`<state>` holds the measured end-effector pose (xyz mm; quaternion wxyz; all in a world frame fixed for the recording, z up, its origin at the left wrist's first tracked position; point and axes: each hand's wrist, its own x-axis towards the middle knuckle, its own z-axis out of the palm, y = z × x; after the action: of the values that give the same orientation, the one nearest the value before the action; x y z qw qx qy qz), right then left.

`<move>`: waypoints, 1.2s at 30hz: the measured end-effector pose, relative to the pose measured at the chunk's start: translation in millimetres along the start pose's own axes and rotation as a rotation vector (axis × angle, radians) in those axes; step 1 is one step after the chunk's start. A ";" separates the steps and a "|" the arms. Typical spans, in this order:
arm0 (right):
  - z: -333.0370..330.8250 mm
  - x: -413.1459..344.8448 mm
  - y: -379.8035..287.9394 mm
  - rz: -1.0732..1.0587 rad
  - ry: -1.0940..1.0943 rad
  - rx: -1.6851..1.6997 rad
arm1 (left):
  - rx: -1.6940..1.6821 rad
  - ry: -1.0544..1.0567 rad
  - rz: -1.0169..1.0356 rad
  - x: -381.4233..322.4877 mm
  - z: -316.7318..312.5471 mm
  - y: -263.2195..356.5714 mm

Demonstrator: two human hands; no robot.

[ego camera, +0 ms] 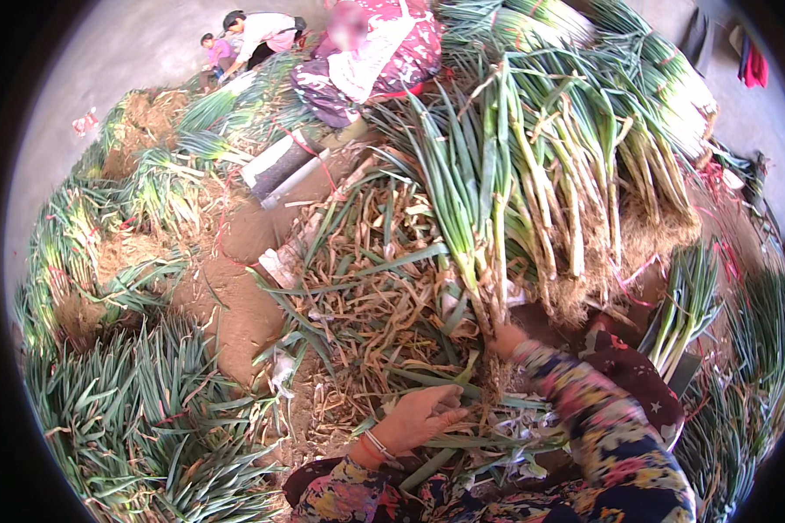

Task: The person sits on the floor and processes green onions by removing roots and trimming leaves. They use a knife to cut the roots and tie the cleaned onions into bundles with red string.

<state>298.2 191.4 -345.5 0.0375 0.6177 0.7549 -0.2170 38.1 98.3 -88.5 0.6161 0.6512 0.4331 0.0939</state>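
My right hand (509,341) is closed around the lower stems of a few green onions (458,222), just above their roots. Their long green leaves point away from me, and the brown roots (495,379) hang below the hand. Lower and to the left, my left hand (418,418) hovers palm inward with its fingers apart and nothing in them. Under both hands spreads a heap of peeled, dry onion leaves (379,307). Just beyond my right hand lie more untrimmed green onions (575,216), soil still on their roots.
Cleaned bundles of green onions (677,98) are stacked at the far right. More onions lie at the left (131,405) and right (752,372). A metal trough (284,167) sits on the soil. Another person (379,52) sits opposite; two people (261,33) are farther back.
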 end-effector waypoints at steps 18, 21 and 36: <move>95.4 -44.0 -26.1 0.373 -0.127 0.343 | -0.261 0.095 0.207 -25.1 -3.4 12.9; 107.2 -54.2 -43.9 0.591 -0.113 0.394 | -0.340 0.101 0.201 -14.9 -4.2 -0.2; -158.4 -281.1 -159.1 -0.251 0.255 0.407 | -1.216 0.435 0.369 20.9 -26.4 -28.5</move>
<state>246.5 -29.6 -66.4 -0.2100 0.5367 0.7649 -0.2877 20.7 127.8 -116.4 0.7460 0.2177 0.2990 0.5538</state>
